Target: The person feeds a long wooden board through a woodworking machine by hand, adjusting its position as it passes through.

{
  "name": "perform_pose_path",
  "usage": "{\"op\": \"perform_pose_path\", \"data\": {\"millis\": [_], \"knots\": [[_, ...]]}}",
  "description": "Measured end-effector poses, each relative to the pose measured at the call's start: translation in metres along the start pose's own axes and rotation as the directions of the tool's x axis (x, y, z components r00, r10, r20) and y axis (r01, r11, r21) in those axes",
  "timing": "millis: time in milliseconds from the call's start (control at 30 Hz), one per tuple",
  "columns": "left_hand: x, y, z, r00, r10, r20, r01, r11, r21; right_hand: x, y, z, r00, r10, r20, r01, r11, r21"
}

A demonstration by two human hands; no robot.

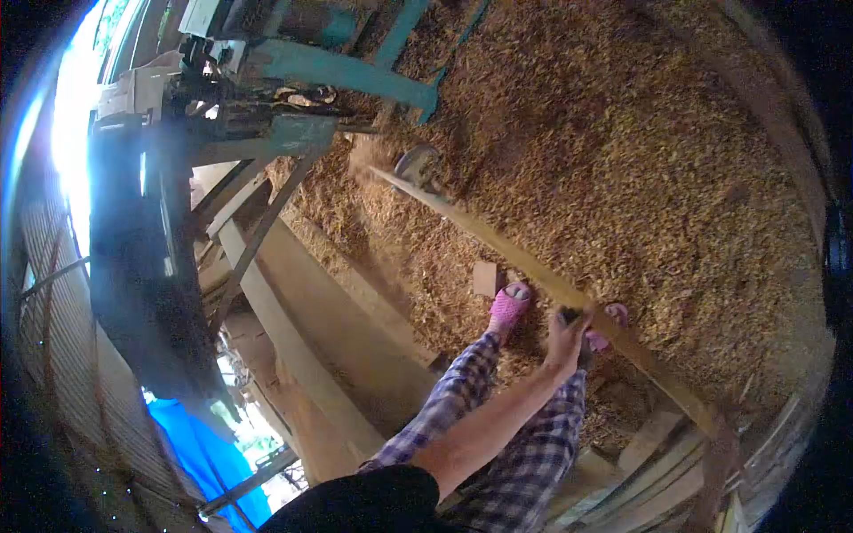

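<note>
My left hand (565, 340) is closed around a long, pale wooden pole (498, 242), partway along it. The pole slants from the machine side at upper left down to the lower right. By its far end lies a rounded grey piece (418, 166); whether it is fixed to the pole I cannot make out. At the pole's near end is a blurred reddish-brown shape (718, 449), possibly my right hand and forearm, with no fingers distinguishable. Wood shavings (657, 160) cover the ground beneath the pole.
A teal metal frame (355, 71) with machine parts stands at upper left. Long boards (311, 311) lean below it. A small wood block (485, 278) lies beside my pink shoe (509, 304). Planks (640, 484) lie at lower right; a blue sheet (209, 457) hangs at lower left.
</note>
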State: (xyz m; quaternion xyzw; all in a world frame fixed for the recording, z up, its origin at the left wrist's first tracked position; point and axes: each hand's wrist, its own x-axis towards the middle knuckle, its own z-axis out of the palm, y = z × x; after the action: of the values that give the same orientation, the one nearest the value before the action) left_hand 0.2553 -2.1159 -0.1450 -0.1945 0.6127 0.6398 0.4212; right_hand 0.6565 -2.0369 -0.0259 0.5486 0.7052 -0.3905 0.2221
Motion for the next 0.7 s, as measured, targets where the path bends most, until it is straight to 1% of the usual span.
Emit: {"op": "perform_pose_path", "data": {"millis": [33,100,167,200,233,300,333,367,400,433,467,500,533,567,633,667,700], "knots": [[-0.01,0.0,0.001,0.994,-0.077,0.076,0.072,0.995,0.065,-0.015,0.001,-0.011,1.0,-0.017,-0.012,0.017,1.0,0.008],[-0.032,-0.005,0.011,0.975,-0.162,0.152,0.143,0.981,0.133,-0.045,0.01,-0.015,0.998,0.062,0.006,-0.062,0.997,-0.051],[-0.051,-0.011,0.029,0.988,-0.146,0.044,0.129,0.954,0.27,-0.07,0.014,-0.009,0.99,0.141,0.019,-0.138,0.986,-0.098],[-0.05,-0.016,0.025,0.989,-0.133,0.066,0.099,0.921,0.377,-0.083,0.015,-0.005,0.986,0.168,0.021,-0.164,0.98,-0.114],[-0.049,-0.016,0.028,0.989,-0.123,0.087,0.082,0.924,0.373,-0.09,0.014,0.0,0.981,0.196,0.017,-0.192,0.973,-0.13],[-0.047,-0.019,0.035,0.962,-0.246,0.117,0.202,0.932,0.302,-0.101,0.01,0.002,0.971,0.239,0.008,-0.235,0.96,-0.153],[-0.043,-0.032,0.039,0.97,-0.219,0.103,0.172,0.923,0.345,-0.1,0.011,0.002,0.967,0.254,0.002,-0.25,0.953,-0.17],[-0.04,-0.034,0.051,0.971,-0.208,0.118,0.158,0.928,0.337,-0.097,0.007,-0.002,0.965,0.263,-0.004,-0.26,0.948,-0.182],[-0.038,-0.034,0.063,0.974,-0.219,0.058,0.198,0.947,0.255,-0.09,0.028,0.004,0.972,0.235,-0.009,-0.232,0.949,-0.212],[-0.038,-0.029,0.074,0.973,-0.23,0.035,0.218,0.955,0.201,-0.083,0.054,0.01,0.978,0.208,-0.014,-0.205,0.947,-0.249],[-0.04,-0.022,0.087,0.971,-0.24,0.011,0.236,0.961,0.146,-0.073,0.056,0.0,0.978,0.208,-0.026,-0.208,0.942,-0.263],[-0.033,-0.01,0.096,0.979,-0.203,0.014,0.188,0.928,0.32,-0.066,0.058,-0.012,0.975,0.219,-0.039,-0.222,0.937,-0.268],[-0.029,0.0,0.109,0.986,-0.164,0.019,0.134,0.865,0.483,-0.057,0.058,-0.025,0.973,0.223,-0.052,-0.229,0.934,-0.273],[-0.018,-0.011,0.113,0.986,-0.163,0.021,0.135,0.874,0.467,-0.048,0.059,-0.038,0.972,0.227,-0.062,-0.235,0.933,-0.273],[0.005,-0.026,0.12,0.981,-0.195,0.012,0.178,0.916,0.36,-0.032,0.059,-0.069,0.971,0.228,-0.079,-0.241,0.931,-0.275],[-0.006,-0.014,0.133,0.981,-0.15,0.12,0.101,0.933,0.345,-0.026,0.061,-0.085,0.968,0.233,-0.088,-0.248,0.929,-0.273],[-0.022,-0.005,0.15,0.973,-0.23,0.02,0.204,0.898,0.389,-0.02,0.061,-0.102,0.966,0.241,-0.093,-0.257,0.927,-0.274]]}}
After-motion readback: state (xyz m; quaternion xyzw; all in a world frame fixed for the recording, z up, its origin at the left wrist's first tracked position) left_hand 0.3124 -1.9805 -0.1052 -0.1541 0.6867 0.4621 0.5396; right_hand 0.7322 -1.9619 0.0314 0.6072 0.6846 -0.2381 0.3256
